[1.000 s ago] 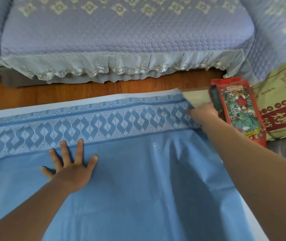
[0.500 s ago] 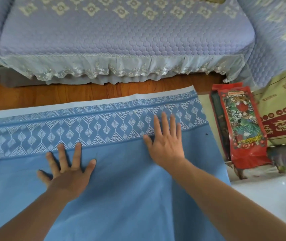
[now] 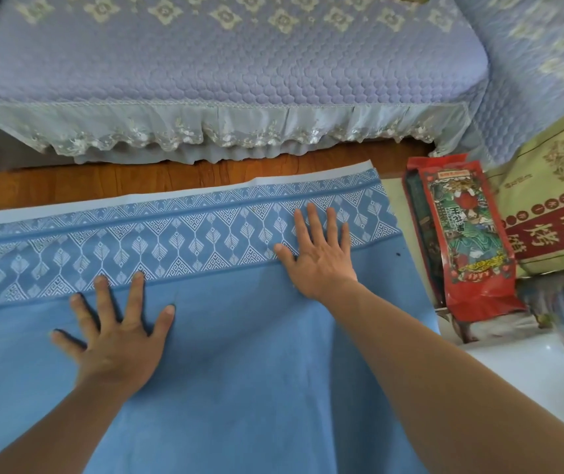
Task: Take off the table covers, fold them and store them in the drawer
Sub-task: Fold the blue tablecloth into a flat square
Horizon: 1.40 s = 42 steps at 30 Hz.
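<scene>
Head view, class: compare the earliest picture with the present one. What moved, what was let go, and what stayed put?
The right hand let go of the right end of the blue table cover, came back toward the middle and now lies flat, fingers straight, on the patterned border. That end now lies smooth. The left hand stayed spread flat on the cover, and the red packet remains beside it.
</scene>
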### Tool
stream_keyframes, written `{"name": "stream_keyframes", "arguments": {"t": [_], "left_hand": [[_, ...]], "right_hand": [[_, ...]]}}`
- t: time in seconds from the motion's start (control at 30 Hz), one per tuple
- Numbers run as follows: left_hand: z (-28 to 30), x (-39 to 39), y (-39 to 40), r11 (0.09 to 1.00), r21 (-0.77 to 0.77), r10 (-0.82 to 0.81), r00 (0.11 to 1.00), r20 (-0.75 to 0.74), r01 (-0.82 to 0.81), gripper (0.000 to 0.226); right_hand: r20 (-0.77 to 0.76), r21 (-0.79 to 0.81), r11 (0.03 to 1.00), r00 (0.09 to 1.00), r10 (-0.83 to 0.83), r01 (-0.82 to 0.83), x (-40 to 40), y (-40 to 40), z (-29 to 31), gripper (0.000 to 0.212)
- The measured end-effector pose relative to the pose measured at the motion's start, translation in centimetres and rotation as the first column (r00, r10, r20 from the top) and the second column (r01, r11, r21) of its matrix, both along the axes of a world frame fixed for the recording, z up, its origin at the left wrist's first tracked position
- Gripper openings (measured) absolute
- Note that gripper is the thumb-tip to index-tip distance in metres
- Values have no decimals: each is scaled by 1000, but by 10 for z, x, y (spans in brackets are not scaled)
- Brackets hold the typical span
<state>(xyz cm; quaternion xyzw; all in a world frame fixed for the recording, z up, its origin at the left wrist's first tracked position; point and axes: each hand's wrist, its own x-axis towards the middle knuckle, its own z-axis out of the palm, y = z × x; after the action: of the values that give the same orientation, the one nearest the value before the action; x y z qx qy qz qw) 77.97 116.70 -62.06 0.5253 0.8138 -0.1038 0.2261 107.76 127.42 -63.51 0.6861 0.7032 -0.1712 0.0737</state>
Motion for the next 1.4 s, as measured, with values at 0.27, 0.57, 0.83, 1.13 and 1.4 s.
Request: {"name": "stream_keyframes", "arguments": {"t": [0.27,0.57,0.83,1.13,1.4], "left_hand": [[-6,-4,11,1000,24,19,999,-47,-18,75],[-9,-7,14,1000,12,9,999,-44,-9,76],[15,-15,-34,964,227,-150,988,29,140,67],[43,-92,-307,985,172,-15,995,95,-2,69],[69,-333,-420,867,208,475,876,-76,-452,90]], "right_hand": [[12,33,999,1000,23,-23,-5,18,-5,82],[39,21,999,999,37,-38,-6,23,-4,83],[-67,252,960,988,142,-121,-41,-78,21,68],[-78,45,999,997,-1,4,-121,-186,21,62],[-428,-171,970,900,84,-172,-351,-259,79,34]]}}
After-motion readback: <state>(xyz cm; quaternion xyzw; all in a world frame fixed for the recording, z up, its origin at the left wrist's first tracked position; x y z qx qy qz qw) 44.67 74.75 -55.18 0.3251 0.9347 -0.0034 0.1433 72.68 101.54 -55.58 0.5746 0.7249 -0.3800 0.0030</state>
